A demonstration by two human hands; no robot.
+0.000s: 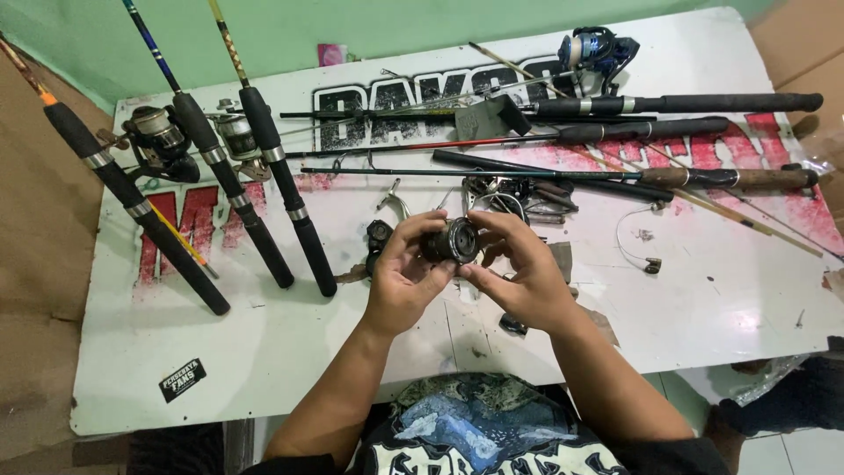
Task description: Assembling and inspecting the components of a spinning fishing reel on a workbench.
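Both my hands are raised over the middle of the white printed board (264, 352). Between them is a small dark round reel spool (453, 241). My left hand (406, 277) grips it from the left with thumb and fingers. My right hand (520, 274) holds it from the right and from below. Just behind the hands lie dismantled reel parts: a silver bail arm (393, 202), a small black piece (379, 235) and a dark reel body (510, 198).
Three black-handled rods with reels (255, 189) lie slanted at the left. Several rods (668, 132) lie crosswise at the back, with a blue reel (598, 51). A wire loop (635, 237) lies at right. Brown cardboard (40, 264) borders the left edge.
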